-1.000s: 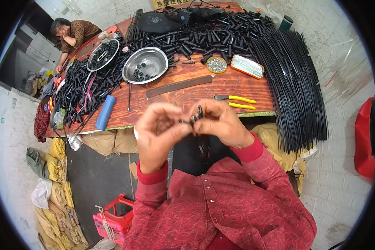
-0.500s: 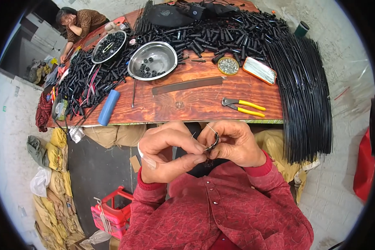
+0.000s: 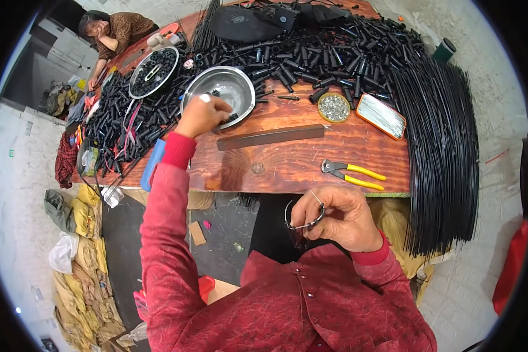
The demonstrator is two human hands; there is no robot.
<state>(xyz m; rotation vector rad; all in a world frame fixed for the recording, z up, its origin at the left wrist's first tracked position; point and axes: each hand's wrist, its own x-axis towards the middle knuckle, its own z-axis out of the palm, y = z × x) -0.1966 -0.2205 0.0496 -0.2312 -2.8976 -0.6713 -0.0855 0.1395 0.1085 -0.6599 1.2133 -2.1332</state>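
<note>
My left hand [image 3: 205,117] reaches into the shiny metal bowl [image 3: 249,88], fingers bent down together at the small black ribbed pieces [image 3: 216,92] inside. Its fingertips are partly hidden, so what they pinch cannot be made out. A white wrap circles one finger. In front of my chest, my right hand [image 3: 343,220] pinches a thin wire loop [image 3: 288,211] strung with small black pieces [image 3: 317,221]. One wire end sticks up above the fingers, and the loop's other side curves out to the left.
Yellow-handled end cutters [image 3: 355,173], a flat dark bar [image 3: 270,138], a round tin of small metal bits [image 3: 334,108] and an orange-rimmed tray [image 3: 381,116] lie on the wooden table [image 3: 258,170]. Black tubes [image 3: 299,58] and long black rods [image 3: 440,158] surround them. Another person [image 3: 120,32] leans at far left.
My left hand has left the wire loop and moved up and left into the metal bowl. My right hand keeps hold of the loop, now slightly lower in view.
</note>
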